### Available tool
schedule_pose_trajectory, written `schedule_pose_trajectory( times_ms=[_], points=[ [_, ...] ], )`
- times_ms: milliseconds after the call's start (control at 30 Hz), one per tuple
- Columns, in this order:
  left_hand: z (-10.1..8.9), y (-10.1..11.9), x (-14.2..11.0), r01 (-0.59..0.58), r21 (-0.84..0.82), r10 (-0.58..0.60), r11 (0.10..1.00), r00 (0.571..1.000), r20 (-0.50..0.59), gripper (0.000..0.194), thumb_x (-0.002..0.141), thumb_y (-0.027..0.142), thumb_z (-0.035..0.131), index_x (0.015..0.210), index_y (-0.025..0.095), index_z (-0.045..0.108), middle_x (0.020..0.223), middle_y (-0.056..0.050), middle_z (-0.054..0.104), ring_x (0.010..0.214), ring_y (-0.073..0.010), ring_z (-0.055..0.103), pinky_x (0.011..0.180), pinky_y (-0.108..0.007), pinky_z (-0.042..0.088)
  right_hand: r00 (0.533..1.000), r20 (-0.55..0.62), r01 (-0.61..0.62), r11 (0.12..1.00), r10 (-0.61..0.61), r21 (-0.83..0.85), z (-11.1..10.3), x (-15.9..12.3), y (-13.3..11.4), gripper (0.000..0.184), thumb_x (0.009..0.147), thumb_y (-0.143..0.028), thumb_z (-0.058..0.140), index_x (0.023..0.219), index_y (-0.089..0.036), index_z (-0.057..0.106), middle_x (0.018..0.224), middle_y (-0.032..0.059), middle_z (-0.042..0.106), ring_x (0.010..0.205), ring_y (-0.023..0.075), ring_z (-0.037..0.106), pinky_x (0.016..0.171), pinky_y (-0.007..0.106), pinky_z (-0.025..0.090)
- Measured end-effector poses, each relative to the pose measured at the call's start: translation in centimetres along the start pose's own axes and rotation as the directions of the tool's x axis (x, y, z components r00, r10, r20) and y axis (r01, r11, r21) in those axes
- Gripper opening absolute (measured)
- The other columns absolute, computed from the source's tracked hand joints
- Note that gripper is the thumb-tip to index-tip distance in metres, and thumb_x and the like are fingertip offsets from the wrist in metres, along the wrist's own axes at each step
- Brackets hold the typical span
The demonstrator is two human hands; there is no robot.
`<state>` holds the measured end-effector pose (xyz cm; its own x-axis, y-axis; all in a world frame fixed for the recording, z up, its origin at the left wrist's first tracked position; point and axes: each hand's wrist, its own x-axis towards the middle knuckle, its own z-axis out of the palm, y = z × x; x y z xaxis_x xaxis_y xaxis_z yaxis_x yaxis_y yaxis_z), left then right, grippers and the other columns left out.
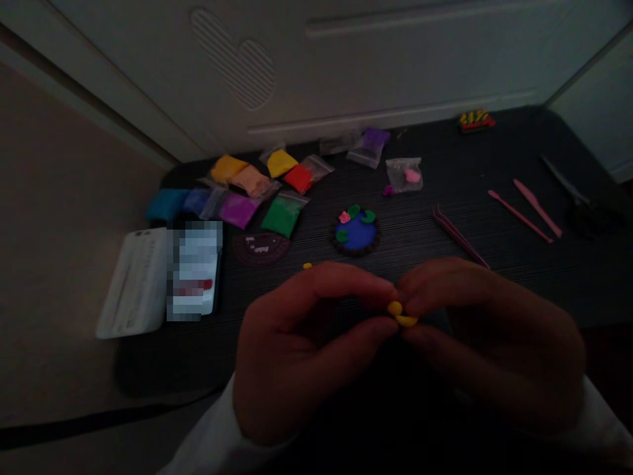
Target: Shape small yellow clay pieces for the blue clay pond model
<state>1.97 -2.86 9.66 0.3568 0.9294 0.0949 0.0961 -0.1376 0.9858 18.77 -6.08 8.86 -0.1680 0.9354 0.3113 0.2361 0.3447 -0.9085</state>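
Between my fingertips is a small yellow clay figure (pixel 406 321), a round ball set against a curved body piece. My left hand (pixel 301 349) pinches it from the left with thumb and forefinger. From the right, my right hand (pixel 499 336) closes its thumb and fingers on the same figure. Just beyond my left knuckles lies a tiny yellow clay bit (pixel 307 266). Farther back sits a round clay pond (pixel 357 232), blue with a dark beaded rim, green lily pads and a pink flower.
Bags of coloured clay, including a green one (pixel 281 214), spread across the back left. A lit phone (pixel 195 270) and a white packet (pixel 133 284) lie left. Tweezers (pixel 459 236), pink modelling tools (pixel 538 208) and scissors (pixel 568 181) are right. A white panel (pixel 386 72) stands behind the dark table.
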Motion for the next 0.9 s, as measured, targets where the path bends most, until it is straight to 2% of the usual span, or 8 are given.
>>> schedule_pose_trajectory(
  times_ms=[233, 333, 433, 567, 767, 900],
  points=[
    [0.02, 0.17, 0.18, -0.023, 0.057, 0.022, 0.998, 1.000, 0.005, 0.029, 0.063, 0.005, 0.064, 0.084, 0.026, 0.060, 0.079, 0.004, 0.066, 0.078, -0.0120, 0.061, 0.073, -0.021, 0.051, 1.000, 0.020, -0.012, 1.000, 0.012, -0.001, -0.03, -0.01, -0.05, 0.027, 0.067, -0.005, 0.061, 0.089, -0.019, 0.055, 0.087, -0.0004, 0.061, 0.085, 0.0116, 0.057, 0.075, 0.022, 0.048],
    [0.01, 0.02, 0.04, 0.002, 0.042, -0.002, 0.999, 1.000, 0.003, 0.031, 0.064, 0.005, 0.064, 0.086, 0.027, 0.060, 0.082, 0.005, 0.066, 0.079, -0.0112, 0.061, 0.073, -0.019, 0.050, 1.000, 0.023, -0.010, 1.000, 0.010, -0.006, 0.01, 0.01, 0.01, 0.026, 0.067, -0.005, 0.061, 0.089, -0.019, 0.055, 0.087, -0.0008, 0.061, 0.085, 0.0109, 0.057, 0.075, 0.022, 0.047],
    [0.02, -0.17, -0.06, 0.086, -0.058, -0.087, 0.995, 0.996, -0.016, 0.033, 0.066, 0.007, 0.062, 0.091, 0.029, 0.059, 0.087, 0.005, 0.065, 0.079, -0.0096, 0.061, 0.069, -0.016, 0.051, 1.000, 0.011, 0.000, 1.000, 0.001, -0.013, -0.03, 0.06, -0.01, 0.027, 0.067, -0.005, 0.061, 0.089, -0.019, 0.055, 0.086, -0.0011, 0.061, 0.085, 0.0112, 0.057, 0.075, 0.022, 0.048],
    [0.25, -0.07, -0.06, 0.169, -0.224, -0.172, 0.960, 0.985, 0.008, 0.032, 0.067, 0.011, 0.062, 0.093, 0.029, 0.057, 0.081, 0.004, 0.066, 0.075, -0.0112, 0.063, 0.066, -0.018, 0.052, 1.000, 0.003, 0.014, 0.998, -0.014, -0.055, -0.19, 0.25, -0.06, 0.028, 0.066, -0.006, 0.061, 0.089, -0.021, 0.055, 0.085, -0.0016, 0.062, 0.083, 0.0119, 0.058, 0.075, 0.024, 0.048],
    [0.54, 0.23, -0.05, 0.257, -0.273, -0.256, 0.927, 0.966, 0.039, 0.033, 0.066, 0.014, 0.064, 0.095, 0.028, 0.055, 0.076, 0.003, 0.067, 0.068, -0.0125, 0.064, 0.058, -0.018, 0.053, 0.999, 0.017, 0.049, 0.986, -0.047, -0.157, -0.17, 0.72, -0.15, 0.026, 0.067, -0.008, 0.061, 0.089, -0.022, 0.055, 0.084, -0.0003, 0.062, 0.081, 0.0123, 0.058, 0.073, 0.025, 0.048],
    [0.60, -0.08, 0.02, 0.285, -0.317, -0.289, 0.905, 0.957, 0.034, 0.030, 0.066, 0.014, 0.063, 0.093, 0.026, 0.056, 0.075, 0.003, 0.067, 0.066, -0.0122, 0.064, 0.059, -0.019, 0.053, 0.997, 0.041, 0.076, 0.968, -0.068, -0.238, -0.34, 0.78, -0.44, 0.021, 0.068, -0.011, 0.060, 0.086, -0.021, 0.056, 0.081, 0.0005, 0.062, 0.079, 0.0121, 0.058, 0.071, 0.024, 0.048]
  ],
)
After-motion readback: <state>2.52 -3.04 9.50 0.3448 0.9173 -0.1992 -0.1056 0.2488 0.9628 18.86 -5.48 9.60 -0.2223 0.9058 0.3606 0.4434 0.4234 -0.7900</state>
